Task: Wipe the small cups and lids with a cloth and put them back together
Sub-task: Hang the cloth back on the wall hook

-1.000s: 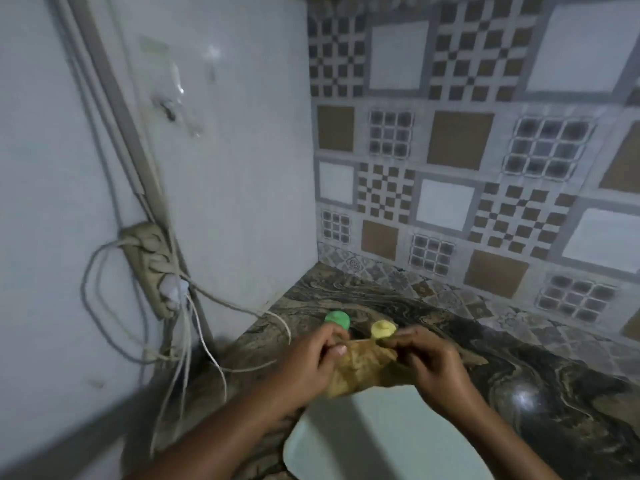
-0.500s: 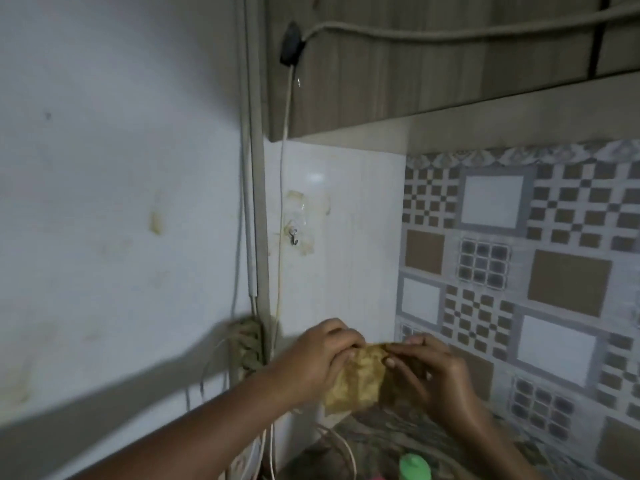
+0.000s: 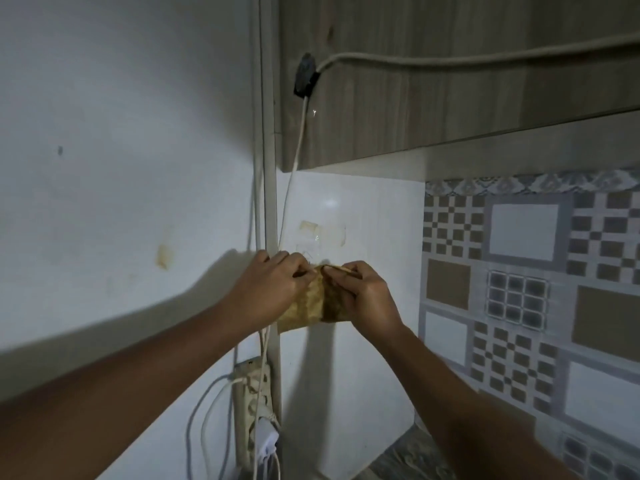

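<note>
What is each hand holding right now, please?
Left hand: pinches the top edge of the yellow cloth.
Right hand: pinches the same top edge, close beside it.

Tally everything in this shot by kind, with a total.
hands: 2, left hand and right hand
cloth: 1, pinched by both hands
power strip: 1
wall cabinet: 1
cups and lids: 0 in view
total: 5

Dim, bluish indoor light. A small glare spot shines on the white wall [image 3: 330,203]. Forearm shadows slant across it. Wide-angle bending curves the cabinet [image 3: 450,81]; edges look soft.
</note>
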Available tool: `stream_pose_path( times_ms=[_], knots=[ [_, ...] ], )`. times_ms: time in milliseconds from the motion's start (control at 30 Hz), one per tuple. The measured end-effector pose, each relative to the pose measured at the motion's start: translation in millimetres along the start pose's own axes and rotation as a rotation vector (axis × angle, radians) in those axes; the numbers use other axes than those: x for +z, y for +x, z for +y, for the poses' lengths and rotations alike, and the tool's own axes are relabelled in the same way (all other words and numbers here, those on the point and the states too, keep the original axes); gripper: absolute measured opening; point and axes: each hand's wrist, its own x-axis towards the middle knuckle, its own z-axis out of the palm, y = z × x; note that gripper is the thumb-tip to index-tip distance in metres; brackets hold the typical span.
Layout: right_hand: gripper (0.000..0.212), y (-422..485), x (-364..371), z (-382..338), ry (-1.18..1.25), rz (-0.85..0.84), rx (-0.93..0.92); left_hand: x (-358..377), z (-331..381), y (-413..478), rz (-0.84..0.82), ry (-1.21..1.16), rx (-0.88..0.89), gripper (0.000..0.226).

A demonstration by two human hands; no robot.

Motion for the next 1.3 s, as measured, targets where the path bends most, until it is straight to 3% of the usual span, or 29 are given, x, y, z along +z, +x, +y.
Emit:
stream_pose_path(
  times_ms=[167, 333, 467, 600, 700, 833, 967, 1067, 1167, 1300],
  knots=[
    [0.041, 26.6, 20.0, 5.6, -0.046, 0.031, 0.074, 3.4, -7.4, 12.5, 0.018, 0.177, -0.059, 0.036],
    [0.035, 32.2, 39.3, 11.9, -0.003, -0.086, 0.087, 13.9, -14.6, 8.3, 0.002, 0.213, -0.074, 0.032],
    [0.030, 24.3, 49.8, 15.0, 0.040, 0.083, 0.027, 23.2, -12.5, 2.4, 0.046, 0.228, -0.083, 0.016],
    [0.020, 15.3, 57.3, 15.0, 0.131, 0.107, 0.090, 28.2, -1.0, -4.4, 0.075, 0.145, -0.142, 0.025],
    [0.018, 8.7, 62.3, 10.9, 0.187, 0.140, 0.157, 32.9, 15.7, -14.6, 0.027, 0.086, -0.174, 0.018],
    [0.024, -0.5, 57.8, 4.1, 0.245, 0.032, 0.251, 35.2, 36.3, -30.3, -0.058, 0.018, -0.236, 0.036],
    [0.028, -12.4, 50.5, 1.7, 0.189, -0.042, 0.284, 34.7, 48.9, -44.9, -0.082, 0.014, -0.224, 0.026],
    [0.030, -22.4, 45.7, 3.6, 0.121, -0.108, 0.329, 33.3, 55.2, -56.2, -0.152, 0.040, -0.209, 0.006],
    [0.031, -32.9, 41.6, 7.2, 0.050, -0.179, 0.388, 28.3, 64.1, -66.0, -0.284, 0.049, -0.206, 0.017],
    [0.028, -41.6, 32.8, 3.4, 0.046, -0.204, 0.464, 21.9, 76.7, -72.6, -0.320, 0.067, -0.162, 0.018]
  ],
)
